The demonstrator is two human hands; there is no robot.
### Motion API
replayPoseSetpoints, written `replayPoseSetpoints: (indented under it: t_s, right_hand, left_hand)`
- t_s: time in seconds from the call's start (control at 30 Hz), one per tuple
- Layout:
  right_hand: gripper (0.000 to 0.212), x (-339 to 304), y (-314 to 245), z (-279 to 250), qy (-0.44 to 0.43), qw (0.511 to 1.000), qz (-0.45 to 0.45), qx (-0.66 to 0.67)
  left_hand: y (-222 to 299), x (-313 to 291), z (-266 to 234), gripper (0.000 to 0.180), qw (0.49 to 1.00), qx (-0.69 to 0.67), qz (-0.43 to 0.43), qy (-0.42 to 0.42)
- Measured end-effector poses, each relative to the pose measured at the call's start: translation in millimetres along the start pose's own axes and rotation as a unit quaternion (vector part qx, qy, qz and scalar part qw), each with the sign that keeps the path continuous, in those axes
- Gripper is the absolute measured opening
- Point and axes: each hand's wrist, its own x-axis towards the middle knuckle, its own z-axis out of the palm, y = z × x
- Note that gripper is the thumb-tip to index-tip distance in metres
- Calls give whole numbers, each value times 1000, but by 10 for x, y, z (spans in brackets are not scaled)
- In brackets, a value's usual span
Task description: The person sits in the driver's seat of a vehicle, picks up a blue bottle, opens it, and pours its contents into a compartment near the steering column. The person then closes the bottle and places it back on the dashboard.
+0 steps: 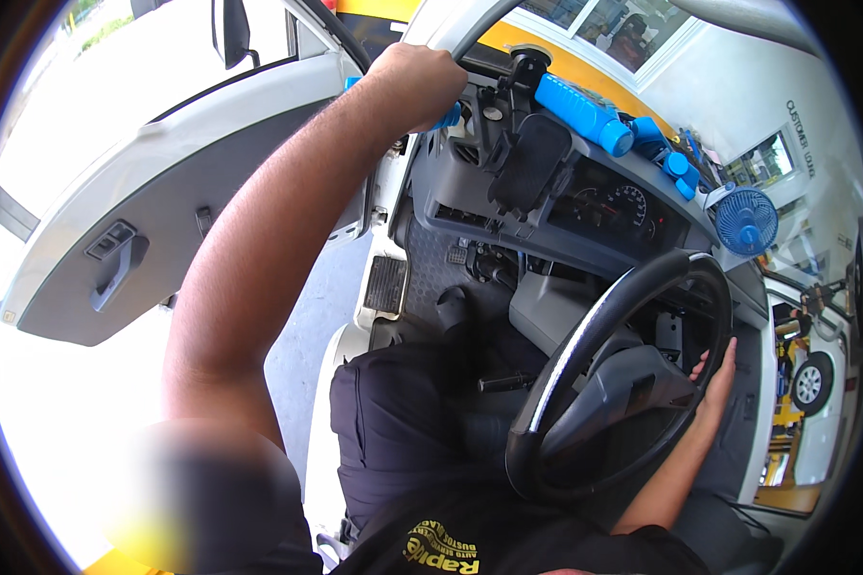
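My left arm stretches up and forward to the open doorway of a vehicle. There my left hand [420, 84] is closed in a fist at the windscreen pillar. A blue thing [449, 117] sticks out from under the fist, and most of it is hidden by my fingers. My right hand [717, 379] lies at the right side of the black steering wheel [521, 450], with its fingers curled round the rim. A light strip shines along the wheel's upper left. Behind the wheel is the instrument cluster [618, 206].
The door [96, 259] on my left stands open. On the dashboard sit a black phone holder [530, 163], a blue bottle-like container [585, 113] and a small blue fan [746, 220]. Pedals [457, 255] show in the footwell. Outside, a white vehicle with a spare wheel [813, 383] stands at the right.
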Motion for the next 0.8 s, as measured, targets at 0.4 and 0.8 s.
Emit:
replayPoseSetpoints:
  t_s: [0.4,0.8]
  right_hand:
    - [17,-465,-2002,1577,-184,802,-523,-222]
    - [18,-818,-3079,4203,-416,522,-506,-547]
  left_hand:
    - [-5,-25,-12,24,1000,-11,-7,-11]
    - [-88,16,71,14,999,-30,30,6]
